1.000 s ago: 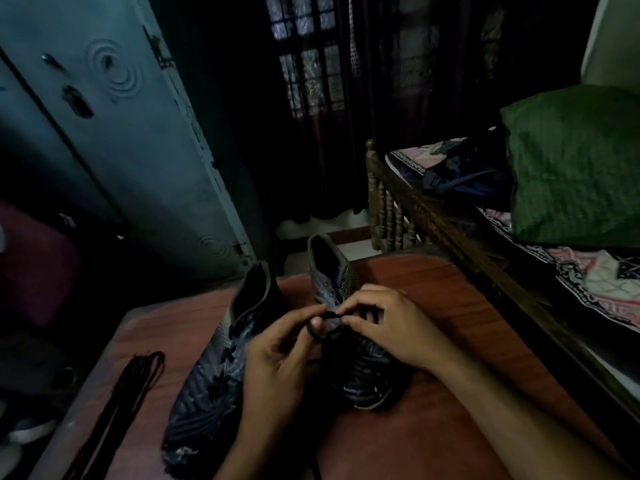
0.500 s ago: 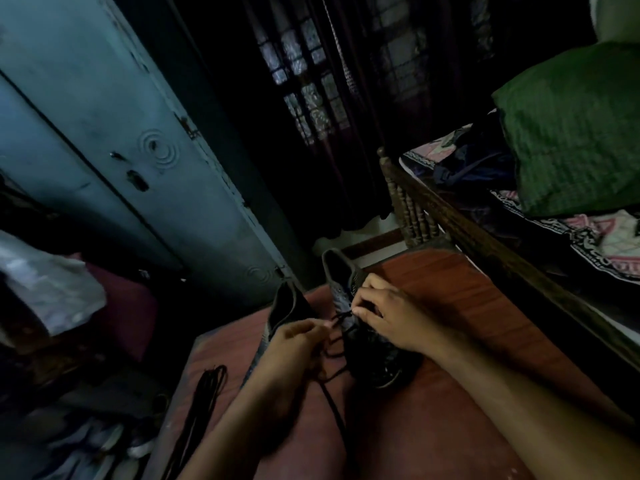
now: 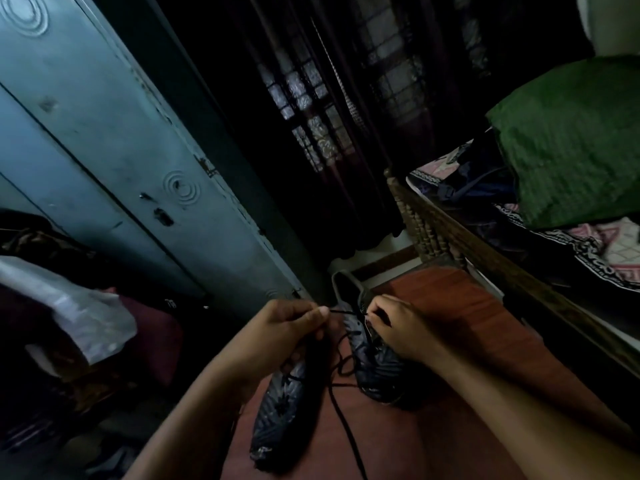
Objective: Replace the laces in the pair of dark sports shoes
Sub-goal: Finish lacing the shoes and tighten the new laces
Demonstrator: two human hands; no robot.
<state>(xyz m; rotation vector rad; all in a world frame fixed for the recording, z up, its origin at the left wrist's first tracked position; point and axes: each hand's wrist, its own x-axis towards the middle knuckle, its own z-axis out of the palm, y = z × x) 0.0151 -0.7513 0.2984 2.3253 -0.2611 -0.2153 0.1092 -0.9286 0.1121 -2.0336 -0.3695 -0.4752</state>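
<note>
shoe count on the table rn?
2. Left shoe lies toe toward the camera, partly under the left hand. Right shoe sits beside it, under the right hand; both hands pinch its lace. None else visible.

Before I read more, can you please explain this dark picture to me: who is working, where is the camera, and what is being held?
There is no machine here. A person works with two bare hands, and the one camera sits on the person's head, looking forward and down, so the arms enter from the bottom.

On the reddish-brown wooden table lie two dark patterned sports shoes. The left hand pinches the end of a thin black lace and pulls it sideways. The right hand has its grip on the lace at the opening of the right-side shoe. The left-side shoe lies partly under the left arm. The lace's loose length trails toward the viewer across the table.

A blue metal cupboard stands left, a bed with a green pillow right.
</note>
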